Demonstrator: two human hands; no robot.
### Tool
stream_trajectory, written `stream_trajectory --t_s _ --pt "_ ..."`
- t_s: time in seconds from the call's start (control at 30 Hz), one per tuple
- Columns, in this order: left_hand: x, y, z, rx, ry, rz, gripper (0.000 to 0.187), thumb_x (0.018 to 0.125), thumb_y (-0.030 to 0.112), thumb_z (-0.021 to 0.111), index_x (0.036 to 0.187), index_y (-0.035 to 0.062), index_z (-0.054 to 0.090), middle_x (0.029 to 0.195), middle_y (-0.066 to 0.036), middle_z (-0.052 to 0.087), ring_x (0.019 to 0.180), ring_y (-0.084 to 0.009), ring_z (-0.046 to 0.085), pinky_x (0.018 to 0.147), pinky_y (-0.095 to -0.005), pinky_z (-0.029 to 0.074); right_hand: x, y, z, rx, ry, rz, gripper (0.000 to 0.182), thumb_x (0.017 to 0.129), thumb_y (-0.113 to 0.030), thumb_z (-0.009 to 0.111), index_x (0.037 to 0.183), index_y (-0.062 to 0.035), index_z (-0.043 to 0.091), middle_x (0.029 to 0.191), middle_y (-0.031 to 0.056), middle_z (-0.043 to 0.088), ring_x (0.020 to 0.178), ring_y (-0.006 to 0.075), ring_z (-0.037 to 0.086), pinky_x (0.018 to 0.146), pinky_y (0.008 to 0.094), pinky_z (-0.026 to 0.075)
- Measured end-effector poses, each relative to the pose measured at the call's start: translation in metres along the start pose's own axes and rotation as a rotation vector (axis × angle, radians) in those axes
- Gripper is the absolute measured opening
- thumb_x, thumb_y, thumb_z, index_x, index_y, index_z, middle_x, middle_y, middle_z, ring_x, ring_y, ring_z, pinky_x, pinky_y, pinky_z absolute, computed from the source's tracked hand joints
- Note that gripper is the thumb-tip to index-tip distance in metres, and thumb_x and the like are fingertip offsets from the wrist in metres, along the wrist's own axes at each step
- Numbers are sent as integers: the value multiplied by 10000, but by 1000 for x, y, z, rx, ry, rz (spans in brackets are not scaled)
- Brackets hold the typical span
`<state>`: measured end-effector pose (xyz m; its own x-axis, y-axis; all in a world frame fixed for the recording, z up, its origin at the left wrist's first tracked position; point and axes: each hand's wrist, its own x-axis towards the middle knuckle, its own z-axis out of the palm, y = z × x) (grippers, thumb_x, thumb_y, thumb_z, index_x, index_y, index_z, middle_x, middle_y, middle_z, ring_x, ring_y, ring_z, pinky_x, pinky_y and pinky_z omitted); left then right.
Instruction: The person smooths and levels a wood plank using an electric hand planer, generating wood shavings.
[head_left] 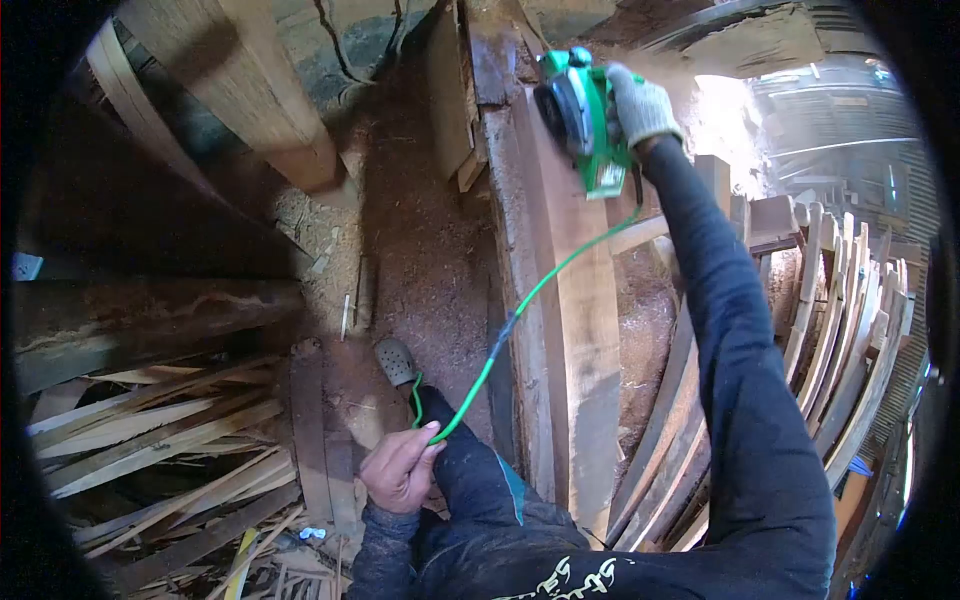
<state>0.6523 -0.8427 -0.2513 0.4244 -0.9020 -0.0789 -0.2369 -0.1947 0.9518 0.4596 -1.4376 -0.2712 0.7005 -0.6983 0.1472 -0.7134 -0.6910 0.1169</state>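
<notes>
We list one long beam [585,370], mid-scene, its long axis running near to far. One row of boards [880,370], side by side, right. One heap of wood strips [165,447], near left. One green power tool [600,135], at the beam's far part, its body lying roughly lengthwise with the beam; we cannot tell whether its base touches the wood. One green cord [530,297], running from the tool across the beam towards near left. One right hand [643,105], gloved, closed round the tool's handle, the tool's body mostly to its left. One left hand [398,470], bare, near and left of the beam, fingers pinched on the cord; we place it well apart from the tool, the right hand being nearer. One grey shoe [396,360], left of the beam.
</notes>
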Motion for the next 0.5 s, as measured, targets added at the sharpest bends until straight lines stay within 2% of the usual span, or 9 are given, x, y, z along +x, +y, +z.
stream_trajectory --t_s 0.03,0.07,0.17,0.23,0.27,0.37,0.4,0.43,0.5 --pt "3 2 3 7 -4 -6 329 900 13 853 1227 42 833 1004 -151 811 851 -278 783 749 -369 612 14 13 16 -75 117 -116 178 1079 -236 582 1171 -143 702 848 87 749 705 241 757 620 424 600" --pt "5 4 7 6 -40 23 313 910 15 841 1222 39 832 1017 -150 820 871 -276 796 762 -365 616 25 7 18 281 53 182 235 1065 -321 619 1120 -115 719 819 78 730 675 219 735 601 411 588" --pt "4 8 8 -11 -90 55 313 909 37 851 1222 41 830 1044 -146 835 894 -265 811 770 -370 624 46 -9 13 1049 -23 788 503 1013 -543 691 1027 -45 759 770 50 676 598 163 643 550 360 543" --pt "-4 8 1 22 -17 57 347 888 18 868 1231 56 842 1000 -121 807 833 -250 772 738 -365 609 31 -22 1 1005 3 791 519 1022 -557 675 1024 -45 758 788 55 685 609 158 649 553 350 541" --pt "-10 8 -6 56 5 43 339 894 11 858 1229 66 845 1013 -126 814 854 -252 781 753 -364 612 14 -20 -5 920 -33 683 514 1023 -556 673 1012 -49 758 795 55 689 612 157 651 554 349 542" --pt "-35 -2 -29 60 73 -38 323 913 9 842 1230 71 844 1034 -134 820 886 -255 791 769 -363 614 -64 -32 -38 262 -148 254 299 1061 -362 606 1193 -131 744 882 102 741 733 220 727 660 402 583" --pt "-47 -12 -37 55 60 -71 318 924 8 834 1236 68 840 1043 -141 818 905 -256 794 784 -360 610 -96 -41 -55 202 -188 240 275 1073 -298 584 1253 -159 739 912 117 759 773 241 753 696 419 597" --pt "-53 -15 -43 44 65 -64 318 924 8 834 1236 68 840 1043 -141 818 905 -256 794 784 -360 610 -128 -57 -77 295 -254 376 289 1085 -233 562 1313 -186 734 941 133 776 813 262 779 731 437 611" --pt "-62 -18 -54 75 84 -51 318 928 11 834 1241 65 837 1034 -143 814 892 -257 788 790 -361 604 -190 -121 -141 830 -220 994 388 1113 -347 532 1282 -137 812 826 34 680 726 131 629 690 327 545"
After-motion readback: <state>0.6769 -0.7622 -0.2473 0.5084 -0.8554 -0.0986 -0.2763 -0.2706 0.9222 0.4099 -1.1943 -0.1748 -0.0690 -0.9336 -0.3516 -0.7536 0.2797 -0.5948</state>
